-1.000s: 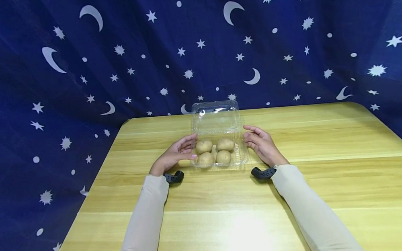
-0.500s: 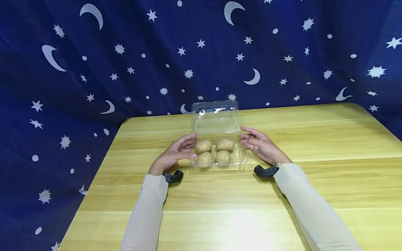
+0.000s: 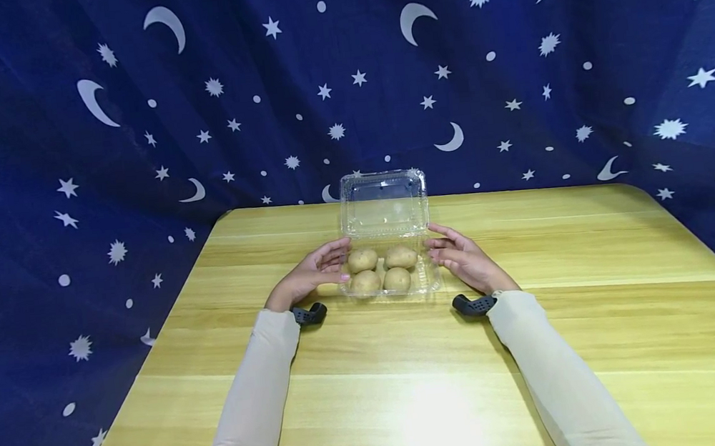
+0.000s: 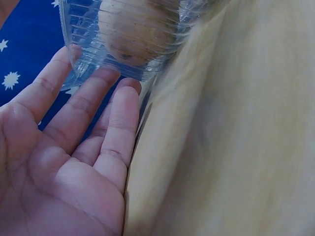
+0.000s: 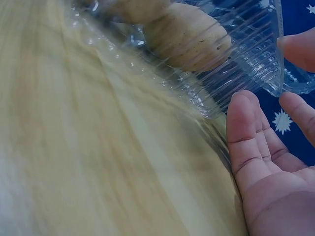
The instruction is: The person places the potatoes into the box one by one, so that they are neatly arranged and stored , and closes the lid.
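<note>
A clear plastic clamshell box (image 3: 428, 274) lies on the table with several potatoes (image 3: 365, 282) in its base. Its transparent lid (image 3: 384, 204) stands raised at the back. My left hand (image 3: 306, 274) is at the box's left side; in the left wrist view its extended fingertips (image 4: 125, 101) touch the ribbed wall. On the opposite side, my right hand (image 3: 468, 261) has relaxed fingers along the right wall. The right wrist view shows fingertips (image 5: 241, 110) beneath the ribbed side and the thumb (image 5: 300, 49) at the rim.
The box rests on a wooden table (image 3: 371, 365) towards its far edge. Behind it hangs a dark blue curtain (image 3: 277, 58) with white moons and stars. A black wrist device (image 3: 310, 314) sits on the left wrist, and another device (image 3: 472, 306) on the right.
My right hand has moved slightly left, up to the box's side. The lid has tilted a little more upright. My left hand and the potatoes stay in place.
</note>
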A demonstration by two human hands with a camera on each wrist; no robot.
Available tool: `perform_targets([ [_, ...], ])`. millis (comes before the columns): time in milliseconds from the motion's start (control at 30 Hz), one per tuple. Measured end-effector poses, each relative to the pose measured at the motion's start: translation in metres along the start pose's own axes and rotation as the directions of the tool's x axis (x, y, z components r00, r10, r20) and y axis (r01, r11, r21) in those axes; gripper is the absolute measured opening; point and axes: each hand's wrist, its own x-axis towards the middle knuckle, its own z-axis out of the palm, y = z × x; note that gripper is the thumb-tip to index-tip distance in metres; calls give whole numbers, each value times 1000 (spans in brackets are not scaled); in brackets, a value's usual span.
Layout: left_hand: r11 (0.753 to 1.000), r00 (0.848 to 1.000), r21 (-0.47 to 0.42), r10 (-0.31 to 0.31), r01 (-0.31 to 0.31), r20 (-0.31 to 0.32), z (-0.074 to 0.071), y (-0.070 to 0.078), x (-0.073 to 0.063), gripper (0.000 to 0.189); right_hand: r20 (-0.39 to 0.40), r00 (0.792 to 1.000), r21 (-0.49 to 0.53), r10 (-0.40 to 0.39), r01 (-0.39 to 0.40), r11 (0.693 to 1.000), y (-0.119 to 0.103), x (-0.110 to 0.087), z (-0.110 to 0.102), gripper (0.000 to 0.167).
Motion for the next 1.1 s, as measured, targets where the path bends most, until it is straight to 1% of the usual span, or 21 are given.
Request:
perform_targets([
  [233,1000,1000,-5,-2,2,11,0,1,-1,86,10,1000,-12,-2,3,1000,0,-1,-1,71],
  [433,1000,1000,2,1,-1,10,-1,0,-1,85,2,1000,-27,-3,3,1000,1,-1,-1,70],
  [667,1000,1000,-7,27,-27,15,-3,-4,1,89,7,1000,-23,-18,18,1000,1,-2,-2,67],
  [1000,1000,1000,-9,20,-20,9,-2,-3,0,87,11,1000,-10,-25,25,1000,0,-3,-1,61],
  [1100,1000,1000,-15,5,-5,2,-2,-2,0,86,6,1000,-4,-22,22,1000,0,-3,0,58],
])
